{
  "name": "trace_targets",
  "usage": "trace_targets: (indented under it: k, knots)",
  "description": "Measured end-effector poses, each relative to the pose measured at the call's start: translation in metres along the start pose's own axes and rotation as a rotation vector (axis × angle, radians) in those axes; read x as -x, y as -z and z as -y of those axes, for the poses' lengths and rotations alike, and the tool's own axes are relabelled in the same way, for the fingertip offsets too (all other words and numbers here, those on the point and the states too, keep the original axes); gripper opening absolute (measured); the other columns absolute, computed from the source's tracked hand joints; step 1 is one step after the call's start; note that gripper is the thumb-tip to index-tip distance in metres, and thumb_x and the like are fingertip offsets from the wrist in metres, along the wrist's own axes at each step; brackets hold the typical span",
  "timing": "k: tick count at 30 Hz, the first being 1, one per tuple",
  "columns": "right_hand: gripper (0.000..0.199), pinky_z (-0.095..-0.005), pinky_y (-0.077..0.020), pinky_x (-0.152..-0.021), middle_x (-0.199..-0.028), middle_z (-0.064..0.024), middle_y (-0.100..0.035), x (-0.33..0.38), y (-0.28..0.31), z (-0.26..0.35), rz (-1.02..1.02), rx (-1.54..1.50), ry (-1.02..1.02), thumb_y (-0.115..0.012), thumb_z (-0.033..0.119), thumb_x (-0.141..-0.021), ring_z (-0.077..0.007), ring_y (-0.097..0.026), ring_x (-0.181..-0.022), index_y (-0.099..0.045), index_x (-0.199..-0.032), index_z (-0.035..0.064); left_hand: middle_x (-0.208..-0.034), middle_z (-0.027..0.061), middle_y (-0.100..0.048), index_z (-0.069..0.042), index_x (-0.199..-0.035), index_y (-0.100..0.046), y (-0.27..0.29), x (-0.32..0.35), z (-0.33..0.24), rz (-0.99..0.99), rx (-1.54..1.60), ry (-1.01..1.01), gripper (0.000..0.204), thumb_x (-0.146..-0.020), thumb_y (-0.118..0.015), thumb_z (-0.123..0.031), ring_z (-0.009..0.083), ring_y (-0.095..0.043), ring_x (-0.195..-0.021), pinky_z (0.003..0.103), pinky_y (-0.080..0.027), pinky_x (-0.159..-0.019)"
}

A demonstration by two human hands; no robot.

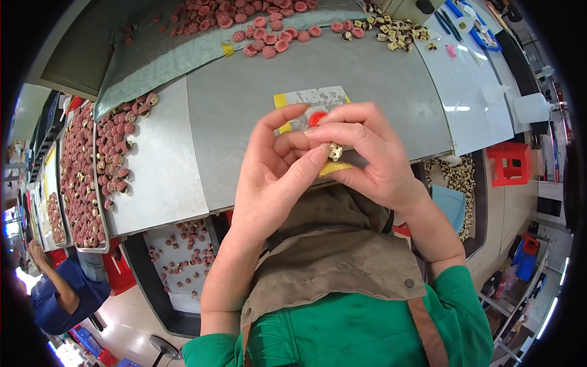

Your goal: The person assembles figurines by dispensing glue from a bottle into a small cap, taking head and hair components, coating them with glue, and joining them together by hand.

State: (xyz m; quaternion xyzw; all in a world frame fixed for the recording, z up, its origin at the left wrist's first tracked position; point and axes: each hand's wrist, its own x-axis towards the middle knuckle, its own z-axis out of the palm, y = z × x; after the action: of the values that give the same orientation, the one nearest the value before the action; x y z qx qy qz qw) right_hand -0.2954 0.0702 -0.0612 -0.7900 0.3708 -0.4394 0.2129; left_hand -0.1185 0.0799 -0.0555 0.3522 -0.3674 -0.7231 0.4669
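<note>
Both hands meet over the front edge of the grey worktable. My left hand (269, 162) pinches a small cream-and-dark piece (335, 151) at its thumb tip, the other fingers curled. My right hand (373, 150) closes in from the other side, its fingers bent around the same piece; what lies between its fingertips is partly hidden. Just beyond the fingers is a round red cap-like thing (317, 118), resting on a pale mat (315, 96) held down with yellow tape (279, 100). Another yellow strip (334, 167) shows beneath the piece.
Pink bumpy hollow shells (269, 40) lie at the back, with cream-and-dark pieces (400, 33) to their right. Filled pink pieces crowd a tray (101, 202) at left. Below the table are a bin of pieces (468, 183) and a red stool (509, 164). Someone in blue (67, 293) works far left.
</note>
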Motion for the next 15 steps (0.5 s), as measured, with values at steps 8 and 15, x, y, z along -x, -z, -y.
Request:
trace_targets:
  k: [8, 15]
  knots:
    - [0.027, -0.0306, -0.0504, -0.075, -0.100, -0.0063, -0.057, 0.002, 0.004, -0.008, 0.015, -0.039, -0.021, -0.077, 0.008, -0.071, -0.0199, -0.057, -0.090, -0.064, -0.095, 0.0067, -0.100, 0.0081, -0.058, -0.001, -0.136, -0.033, -0.012, 0.001, 0.026, -0.028, -0.291, -0.294, 0.062, -0.082, -0.064, 0.004, 0.0127, -0.058, -0.095, 0.027, -0.048, -0.087]
    - [0.028, -0.0322, -0.0484, -0.072, -0.092, -0.0050, -0.058, 0.000, 0.000, -0.010, -0.004, 0.006, 0.043, -0.077, 0.002, -0.064, -0.0221, -0.057, -0.087, -0.061, -0.086, 0.0074, -0.091, 0.0054, -0.060, 0.000, -0.128, -0.042, -0.011, -0.002, 0.024, -0.049, -0.305, -0.258, 0.055, -0.081, -0.070, -0.003, 0.0097, -0.059, -0.086, 0.025, -0.050, -0.079]
